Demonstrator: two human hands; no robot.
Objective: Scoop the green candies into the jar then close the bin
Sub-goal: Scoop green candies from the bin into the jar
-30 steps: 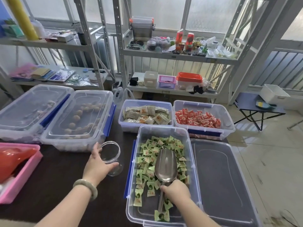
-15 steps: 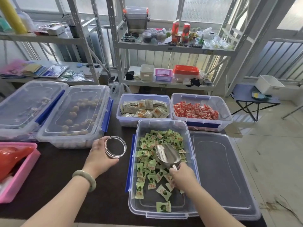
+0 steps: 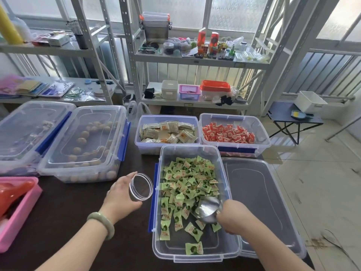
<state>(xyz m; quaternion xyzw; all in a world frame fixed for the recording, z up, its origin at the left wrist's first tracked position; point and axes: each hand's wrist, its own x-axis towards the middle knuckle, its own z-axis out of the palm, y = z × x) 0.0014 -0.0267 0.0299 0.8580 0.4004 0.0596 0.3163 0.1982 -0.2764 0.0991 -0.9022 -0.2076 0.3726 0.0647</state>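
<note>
Seen from above the dark counter (image 3: 64, 216): an open, clear plastic bin with blue side latches (image 3: 156, 239) holds a loose layer of small green-wrapped candies (image 3: 187, 178), heaped toward its far end and thin toward the near end, where bare floor shows. The right hand (image 3: 232, 218) is closed around the handle of a shiny metal scoop (image 3: 208, 209), its fingers wrapped tight; the scoop's bowl lies low among the candies at the right wall of the bin. The left hand (image 3: 121, 194) grips a small clear round jar (image 3: 141, 187), fingers curled about its body, holding it tilted with the open mouth facing the bin, just beside the blue latch. No candy is visible inside the jar, so the filling appears barely begun. The clear bin lid (image 3: 263, 208) lies flat to the right, touching the bin.

Handling notes, as judgement: the candies look light and crinkly-wrapped, likely to slide and spill off a smooth metal bowl, so a level scoop and a jar mouth brought close under its lip seem wise. The jar appears thin and slick; a grip around its body suits it. The lid looks broad and flexible, best taken at its edges and pressed down before the latches are swung up.
</note>
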